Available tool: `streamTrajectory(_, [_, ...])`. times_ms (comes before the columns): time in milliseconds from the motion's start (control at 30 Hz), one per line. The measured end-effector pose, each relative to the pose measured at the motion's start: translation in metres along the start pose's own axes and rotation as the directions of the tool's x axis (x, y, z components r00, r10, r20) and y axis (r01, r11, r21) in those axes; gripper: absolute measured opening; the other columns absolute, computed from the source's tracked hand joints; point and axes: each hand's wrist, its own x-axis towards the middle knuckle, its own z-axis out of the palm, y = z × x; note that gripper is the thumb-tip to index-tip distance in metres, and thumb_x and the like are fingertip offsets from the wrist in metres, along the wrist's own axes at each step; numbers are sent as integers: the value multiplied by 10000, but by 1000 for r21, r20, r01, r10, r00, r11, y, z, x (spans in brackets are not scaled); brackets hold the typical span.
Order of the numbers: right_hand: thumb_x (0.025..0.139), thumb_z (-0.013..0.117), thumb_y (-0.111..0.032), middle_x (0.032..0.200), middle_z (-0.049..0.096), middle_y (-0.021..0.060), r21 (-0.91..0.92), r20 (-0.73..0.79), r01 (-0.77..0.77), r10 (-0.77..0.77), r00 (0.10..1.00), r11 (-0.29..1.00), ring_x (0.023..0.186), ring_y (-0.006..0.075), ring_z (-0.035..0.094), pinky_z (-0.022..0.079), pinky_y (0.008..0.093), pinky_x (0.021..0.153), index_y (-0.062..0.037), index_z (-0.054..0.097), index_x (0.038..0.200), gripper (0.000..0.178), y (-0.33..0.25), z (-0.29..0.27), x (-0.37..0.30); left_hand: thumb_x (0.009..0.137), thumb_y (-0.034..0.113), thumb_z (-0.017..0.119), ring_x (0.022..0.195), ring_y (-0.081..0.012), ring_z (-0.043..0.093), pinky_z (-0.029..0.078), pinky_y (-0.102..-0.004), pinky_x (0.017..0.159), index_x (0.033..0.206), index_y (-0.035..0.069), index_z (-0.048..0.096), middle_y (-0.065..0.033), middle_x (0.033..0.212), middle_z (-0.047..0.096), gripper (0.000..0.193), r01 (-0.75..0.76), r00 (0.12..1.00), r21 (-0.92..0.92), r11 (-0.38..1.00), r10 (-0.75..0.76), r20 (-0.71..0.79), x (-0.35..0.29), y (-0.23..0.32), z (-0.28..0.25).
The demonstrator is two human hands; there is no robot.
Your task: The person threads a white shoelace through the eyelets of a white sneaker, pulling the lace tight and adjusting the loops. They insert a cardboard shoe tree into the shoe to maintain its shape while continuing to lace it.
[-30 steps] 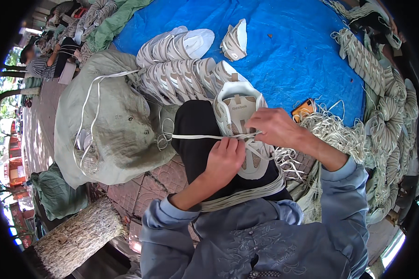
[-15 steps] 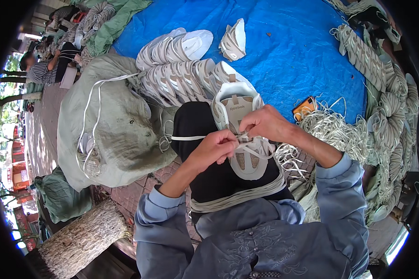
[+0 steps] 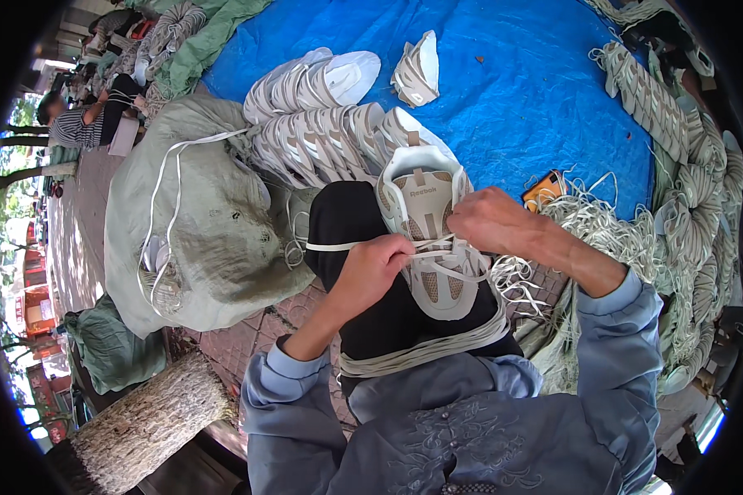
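Across my lap lies a beige and white shoe upper, its padded collar away from me and its rounded toe toward me. A flat white shoelace crosses its eyelet area. My left hand pinches the lace at the upper's left edge, and a loose length runs out to the left over my dark trouser knee. On the other side my right hand is closed on the lace, fingers curled and partly hidden. Between both hands the lace is drawn out. A bundle of pale laces lies over my thighs.
Stacked shoe uppers lie on a blue tarp, with a single upper beyond. A tangled lace pile and orange phone-like object are at right. A grey-green sack stands left; a seated person is further off.
My hands have drawn apart from the middle of the upper, the right going right and the left slightly left. The lace between them is now stretched out.
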Motion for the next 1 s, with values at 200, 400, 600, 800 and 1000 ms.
streamTrajectory(200, [613,559,-69,534,547,99,338,99,-199,176,979,920,481,232,524,398,337,472,-18,589,598,61,37,-24,-32,760,17,568,690,-176,564,443,-277,631,825,21,567,-74,775,582,65,-62,982,-18,998,58,-180,-4,-2,22])
streamTrajectory(400, [652,597,-81,469,490,48,846,488,-519,212,847,126,387,123,411,286,260,391,10,591,611,100,37,-33,-45,731,-24,559,700,-276,546,447,-347,597,772,34,530,-100,748,533,77,-108,882,289,951,226,-415,-4,-5,35])
streamTrajectory(600, [711,616,-105,446,385,19,742,26,173,286,958,-648,368,82,292,220,231,369,21,542,640,162,-3,-25,-35,711,-40,564,667,-274,552,452,-342,559,786,29,507,-104,763,537,117,-88,866,349,933,245,-436,-3,-8,38])
streamTrajectory(800, [756,588,-129,480,408,19,811,-104,382,534,839,-442,390,112,345,287,259,380,-35,558,685,121,64,21,-14,639,-36,582,705,-231,567,483,-305,550,908,26,550,-83,880,544,278,-258,755,568,781,530,-386,-1,1,24])
streamTrajectory(1000, [576,685,-120,693,571,72,128,-465,-200,237,853,971,642,237,545,439,335,589,-71,615,751,194,63,32,-19,609,20,589,686,-186,557,489,-269,536,902,22,559,-92,921,505,294,-241,838,731,638,517,-175,13,2,18])
